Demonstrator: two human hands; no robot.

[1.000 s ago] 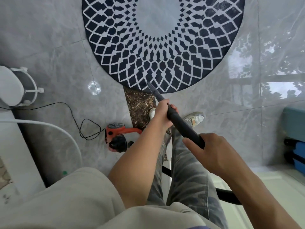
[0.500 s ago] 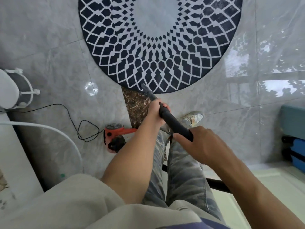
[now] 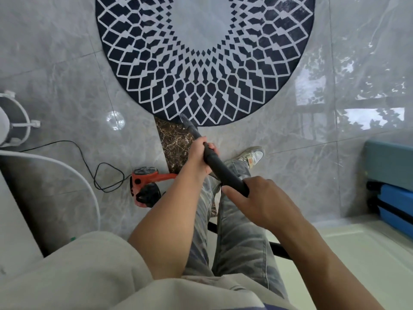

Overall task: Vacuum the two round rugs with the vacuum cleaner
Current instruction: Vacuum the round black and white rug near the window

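Nearest the camera, two arms reach forward over two legs in faded grey-blue jeans. Both hands hold one black plastic vacuum wand. The right hand is wrapped over its upper end with the thumb lying along the tube. The left hand grips the wand lower down, fingers curled round it. One black hose shows behind the right forearm.

One pale sneaker stands on the glossy grey marble-tiled floor. Left of the legs, one orange-red vacuum cleaner body sits on the floor, with one thin black cord looping away from it toward the floor's left edge. Stacked blue cases lie at the right edge.

Farther out, the wand slants across a brown veined tile strip, and its tip touches the near edge of one round navy rug with a white lattice pattern. The rug runs off the top of the view.
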